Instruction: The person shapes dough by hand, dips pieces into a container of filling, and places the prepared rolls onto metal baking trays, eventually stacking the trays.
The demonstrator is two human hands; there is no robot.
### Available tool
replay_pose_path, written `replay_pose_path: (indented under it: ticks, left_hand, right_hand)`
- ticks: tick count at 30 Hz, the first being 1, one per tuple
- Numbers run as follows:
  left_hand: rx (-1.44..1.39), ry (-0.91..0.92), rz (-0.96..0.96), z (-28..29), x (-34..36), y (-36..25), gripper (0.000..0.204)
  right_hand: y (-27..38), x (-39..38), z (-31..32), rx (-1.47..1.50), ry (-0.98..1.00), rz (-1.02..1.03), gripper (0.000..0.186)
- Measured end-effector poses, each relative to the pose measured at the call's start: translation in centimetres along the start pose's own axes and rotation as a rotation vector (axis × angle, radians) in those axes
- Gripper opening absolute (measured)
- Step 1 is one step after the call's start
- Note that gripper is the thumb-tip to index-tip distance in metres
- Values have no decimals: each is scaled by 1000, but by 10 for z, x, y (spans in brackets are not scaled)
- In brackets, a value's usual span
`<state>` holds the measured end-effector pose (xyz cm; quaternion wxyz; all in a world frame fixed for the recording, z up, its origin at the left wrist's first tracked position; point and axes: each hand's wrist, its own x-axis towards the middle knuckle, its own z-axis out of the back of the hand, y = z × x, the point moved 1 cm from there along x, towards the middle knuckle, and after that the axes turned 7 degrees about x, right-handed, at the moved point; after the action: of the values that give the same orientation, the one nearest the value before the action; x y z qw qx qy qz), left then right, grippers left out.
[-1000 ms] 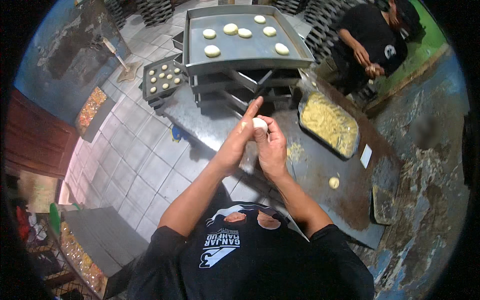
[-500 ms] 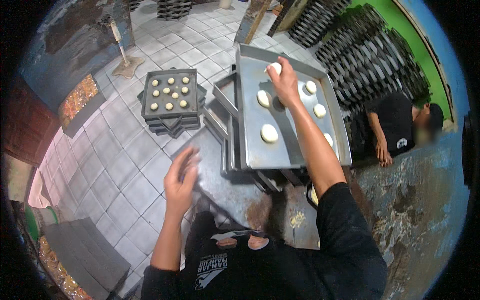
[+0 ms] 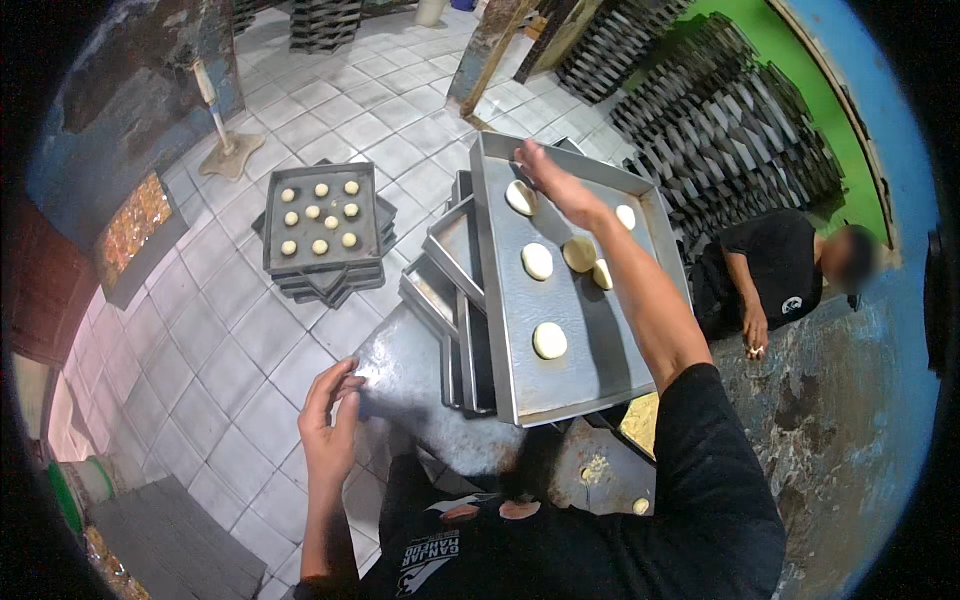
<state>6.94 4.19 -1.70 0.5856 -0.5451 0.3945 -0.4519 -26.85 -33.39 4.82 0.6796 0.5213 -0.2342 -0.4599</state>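
While the right hand (image 3: 560, 186) reaches over the big metal tray (image 3: 515, 330), its fingers are long and straight with nothing visibly gripped, close to the pale dough round (image 3: 521, 198) at the tray's far left; whether they touch it cannot be told from this angle. The step in hand looks like setting out or pressing rounds on this tray, where most lie apart and two sit close together by the forearm. The next move seems to call for raising the hand straight up, so that no neighbouring round is dragged, and for bare metal under any further piece. The left hand (image 3: 330, 405) hangs near the left end of the table (image 3: 420, 390), loosely curled, thumb and fingers apart, apparently bare, though its palm shows only in part. The right forearm covers some of one round (image 3: 602, 274) and may conceal more. The black sleeve (image 3: 715, 470) hides much of the yellow mass (image 3: 640, 428), and what the co-worker's hand (image 3: 755, 330) holds is too small to identify.
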Motion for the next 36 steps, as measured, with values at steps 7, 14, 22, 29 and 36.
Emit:
replay_pose_path:
  ticks: [7,14,22,29,36]
  left_hand:
    - [36,122,-390,-48,7,-59,31]
    - [-231,153,-384,-160,-69,-99,38]
    - [-374,593,11,-264,-236,-79,34]
    - [-107,760,92,-291,-371,-13,42]
    - [176,861,274,-269,-401,86,55]
  right_hand:
    - [-10,-129,40,-1023,-5,-52,39]
    - [81,-317,-76,-568,-670,499,27]
    - [-15,-555,-214,-316,-1042,382,42]
    - [-111,-687,-298,862,-1158,99,35]
    - [-152,-739,-308,528,-1340,91,25]
